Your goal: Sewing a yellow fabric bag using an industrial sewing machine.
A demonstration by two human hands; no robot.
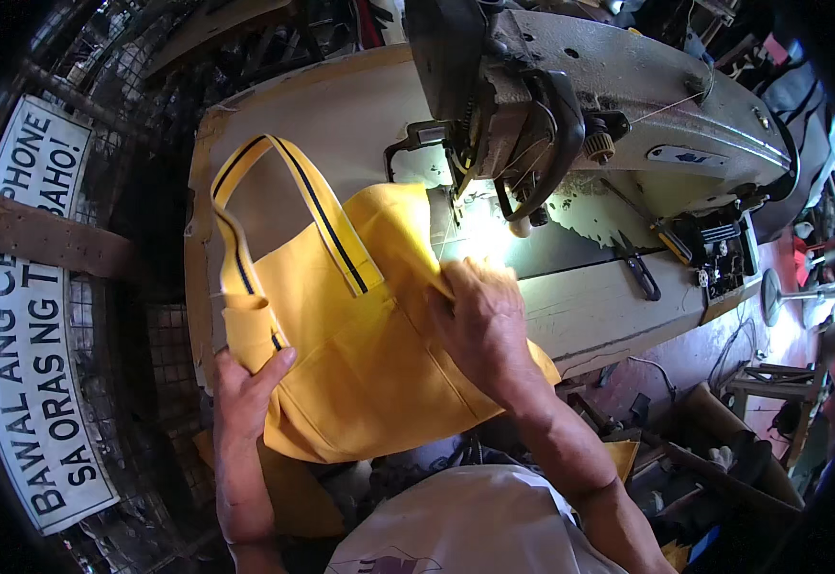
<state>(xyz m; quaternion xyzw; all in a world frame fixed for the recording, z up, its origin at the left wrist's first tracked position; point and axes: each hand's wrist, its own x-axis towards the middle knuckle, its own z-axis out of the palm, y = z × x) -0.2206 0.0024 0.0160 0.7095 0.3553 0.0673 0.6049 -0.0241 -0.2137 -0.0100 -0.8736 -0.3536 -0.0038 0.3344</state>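
A yellow fabric bag (360, 344) lies on the sewing table (341, 105). Its yellow strap handle (293, 191) with dark stripes loops up at the left. My left hand (245, 383) grips the bag's lower left edge, thumb on top of the fabric. My right hand (479, 316) presses and pinches the bag's upper right edge, close to the needle area (460, 196) of a grey industrial sewing machine (628, 96). A small lamp lights the plate under the needle.
Scissors (639, 273) lie on the table to the right of the machine. A white sign with dark lettering (30, 316) hangs on a wire mesh at the left. More yellow fabric (298, 493) sits below the table edge. Cluttered floor and stands at the right.
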